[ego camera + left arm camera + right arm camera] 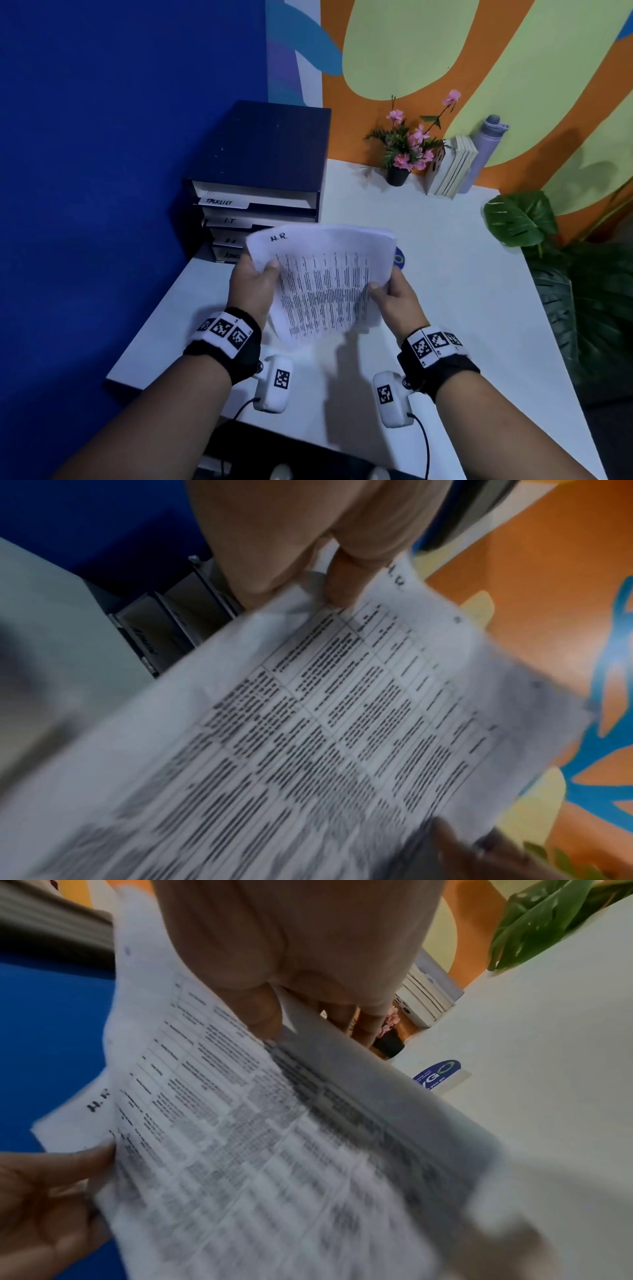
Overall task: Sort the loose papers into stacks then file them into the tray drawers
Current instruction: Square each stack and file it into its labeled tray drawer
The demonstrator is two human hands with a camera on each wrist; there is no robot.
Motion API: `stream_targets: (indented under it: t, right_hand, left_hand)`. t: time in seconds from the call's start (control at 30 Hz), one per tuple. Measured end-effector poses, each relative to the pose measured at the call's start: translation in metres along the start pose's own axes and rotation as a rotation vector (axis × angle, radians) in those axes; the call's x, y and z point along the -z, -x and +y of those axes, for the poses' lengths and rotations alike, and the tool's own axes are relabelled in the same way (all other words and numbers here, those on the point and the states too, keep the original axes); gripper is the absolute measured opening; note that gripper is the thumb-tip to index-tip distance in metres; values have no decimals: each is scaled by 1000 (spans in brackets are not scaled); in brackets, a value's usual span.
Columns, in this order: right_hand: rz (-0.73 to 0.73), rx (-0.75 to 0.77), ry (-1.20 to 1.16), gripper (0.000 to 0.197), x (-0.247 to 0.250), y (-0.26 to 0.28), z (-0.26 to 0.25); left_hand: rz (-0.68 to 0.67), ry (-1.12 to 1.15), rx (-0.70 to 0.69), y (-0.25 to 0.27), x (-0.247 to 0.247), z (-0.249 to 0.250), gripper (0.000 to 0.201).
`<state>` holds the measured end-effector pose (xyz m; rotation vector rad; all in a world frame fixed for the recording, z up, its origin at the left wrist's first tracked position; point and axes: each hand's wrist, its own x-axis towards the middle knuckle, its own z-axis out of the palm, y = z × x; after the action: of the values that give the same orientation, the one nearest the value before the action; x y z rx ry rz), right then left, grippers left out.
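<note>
Bare forearms, no sleeves. Black wrist straps on both, each topped by a white band of black-and-white square tags. White rounded camera pods under each wrist, one tag apiece, thin black cables trailing.

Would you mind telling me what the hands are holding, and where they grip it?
Both hold one stack of white printed papers marked "H.R.": the left hand pinches its left edge, the right hand its right edge.

White table with drawer tray, flowerpot, books.
</note>
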<state>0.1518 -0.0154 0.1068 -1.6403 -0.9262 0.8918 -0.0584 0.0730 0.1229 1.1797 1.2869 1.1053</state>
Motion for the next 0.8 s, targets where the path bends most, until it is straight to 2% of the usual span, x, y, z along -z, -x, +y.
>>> stream_targets:
  t: [0.07,0.17,0.33,0.43,0.5,0.53,0.7,0.8]
  right_hand:
    - [3,-40,110,15,-7,-4,7]
    - [7,-119,296,5,-24,-11,23]
    - [-128,-273,347,30,-63,-16,46]
    - [-175,-330,320,27,-90,-25,48]
    - [-180,-344,334,16,-105,-37,44]
    - [-175,-352,342,9,-110,-42,41]
    - [-81,-390,321,12,-129,-73,32]
    - [8,-412,244,24,-133,-88,24]
  left_hand:
    - [55,-47,17,-2,7,0,20]
    - [16,-161,130,-4,24,-16,24]
    - [-81,-239,374,0,60,-49,35]
    - [-102,-258,455,-3,88,-69,41]
    - [-95,-253,471,-8,105,-81,43]
    - [-99,-251,483,-9,110,-80,39]
    - [-153,-163,565,-5,119,-66,29]
    - [-236,-120,619,-8,125,-64,23]
